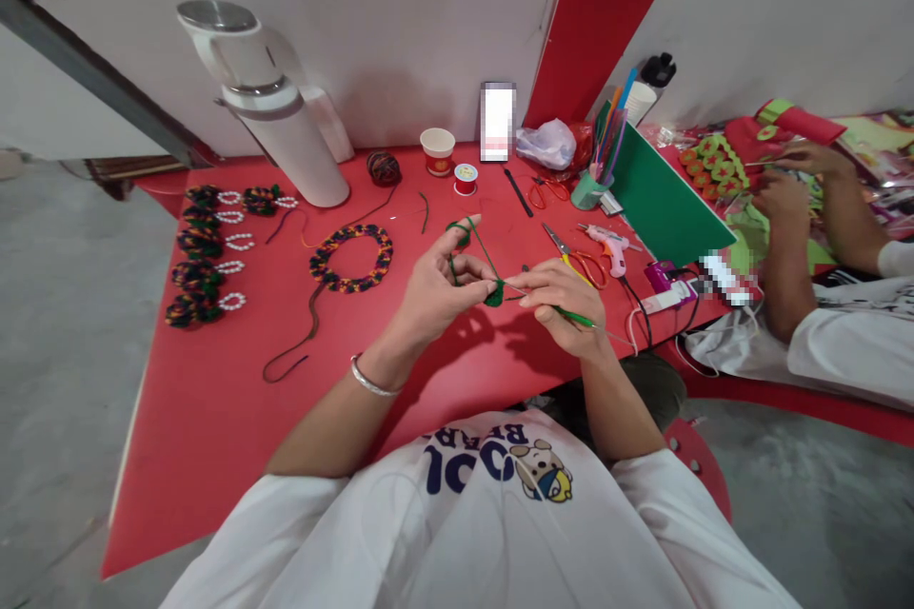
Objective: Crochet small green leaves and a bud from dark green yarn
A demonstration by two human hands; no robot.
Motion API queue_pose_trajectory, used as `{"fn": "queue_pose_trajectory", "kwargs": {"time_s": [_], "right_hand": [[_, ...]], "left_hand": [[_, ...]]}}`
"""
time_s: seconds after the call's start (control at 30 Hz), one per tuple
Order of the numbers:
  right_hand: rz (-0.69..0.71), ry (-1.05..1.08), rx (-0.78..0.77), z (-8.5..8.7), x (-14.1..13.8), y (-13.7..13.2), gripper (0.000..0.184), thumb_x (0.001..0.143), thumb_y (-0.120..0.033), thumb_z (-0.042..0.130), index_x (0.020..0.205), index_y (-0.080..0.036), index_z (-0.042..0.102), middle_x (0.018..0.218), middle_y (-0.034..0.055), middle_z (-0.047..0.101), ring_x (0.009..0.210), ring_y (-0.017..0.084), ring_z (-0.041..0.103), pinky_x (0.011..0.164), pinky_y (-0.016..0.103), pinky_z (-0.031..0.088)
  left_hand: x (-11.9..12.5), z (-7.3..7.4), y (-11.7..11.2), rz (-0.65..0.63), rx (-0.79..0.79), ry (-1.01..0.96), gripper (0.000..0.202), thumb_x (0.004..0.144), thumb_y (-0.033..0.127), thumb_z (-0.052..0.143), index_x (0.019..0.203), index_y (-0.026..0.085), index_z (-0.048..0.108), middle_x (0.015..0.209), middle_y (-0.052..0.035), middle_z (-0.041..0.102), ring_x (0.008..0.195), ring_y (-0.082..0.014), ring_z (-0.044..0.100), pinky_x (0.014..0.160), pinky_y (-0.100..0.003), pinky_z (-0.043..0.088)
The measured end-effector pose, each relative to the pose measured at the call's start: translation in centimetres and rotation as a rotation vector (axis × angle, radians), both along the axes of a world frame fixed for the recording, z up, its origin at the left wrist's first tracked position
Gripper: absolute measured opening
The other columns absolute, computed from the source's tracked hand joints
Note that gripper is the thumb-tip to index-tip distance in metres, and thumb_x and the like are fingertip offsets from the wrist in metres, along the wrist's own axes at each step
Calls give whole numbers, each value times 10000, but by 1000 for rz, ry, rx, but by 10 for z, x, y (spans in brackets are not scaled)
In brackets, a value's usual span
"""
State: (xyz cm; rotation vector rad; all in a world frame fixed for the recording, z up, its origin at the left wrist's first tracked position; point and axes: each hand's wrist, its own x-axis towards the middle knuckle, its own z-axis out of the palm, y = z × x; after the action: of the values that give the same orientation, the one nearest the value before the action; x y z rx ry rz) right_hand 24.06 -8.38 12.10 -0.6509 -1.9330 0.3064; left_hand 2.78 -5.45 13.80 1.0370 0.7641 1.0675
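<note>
A small dark green crochet piece is pinched between the thumb and fingers of my left hand. Green yarn runs from the raised left index finger down to the piece. My right hand grips a crochet hook with a green handle, its thin metal tip reaching the green piece. Behind my left fingers lies a green yarn ball, partly hidden. To the left on the red table rests a multicoloured crocheted ring with a long yarn tail.
Multicoloured yarn bundles and white bead loops line the left side. Behind stand a white flask, paper cup and phone. Scissors, a glue gun and a green board lie right, beside another person's hands.
</note>
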Motion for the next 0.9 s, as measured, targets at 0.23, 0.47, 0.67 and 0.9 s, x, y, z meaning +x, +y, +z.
{"fn": "queue_pose_trajectory", "kwargs": {"time_s": [0.23, 0.47, 0.67, 0.9], "right_hand": [[57, 88, -46, 1, 0, 0, 179, 1028, -362, 614, 1016, -286, 776, 1078, 64, 859, 898, 223, 796, 814, 449, 594], [106, 75, -82, -2, 4, 1, 160, 1019, -352, 637, 1059, -300, 783, 1106, 57, 853, 919, 224, 780, 848, 457, 584], [138, 58, -130, 2, 5, -1, 164, 1008, -373, 660, 1069, -303, 794, 1128, 62, 850, 939, 229, 770, 879, 464, 574], [189, 160, -232, -5, 7, -1, 168, 1011, -347, 653, 1048, -311, 813, 1080, 53, 854, 928, 230, 774, 871, 459, 577]], "left_hand": [[-3, -1, 2, -116, -101, -72, 1006, 652, 162, 889, 1546, 148, 428, 747, 44, 699, 540, -98, 606, 415, -170, 452], [-7, 2, 2, -199, -183, -129, 896, 668, 136, 890, 1480, 168, 512, 801, 29, 710, 504, -62, 538, 379, -157, 376], [-11, -2, 6, -281, -249, -172, 951, 682, 141, 902, 1530, 179, 474, 855, -7, 739, 533, -73, 551, 380, -157, 335], [-12, -6, 9, -351, -248, -188, 989, 686, 138, 900, 1565, 192, 451, 875, -29, 758, 523, -68, 541, 407, -166, 319]]}}
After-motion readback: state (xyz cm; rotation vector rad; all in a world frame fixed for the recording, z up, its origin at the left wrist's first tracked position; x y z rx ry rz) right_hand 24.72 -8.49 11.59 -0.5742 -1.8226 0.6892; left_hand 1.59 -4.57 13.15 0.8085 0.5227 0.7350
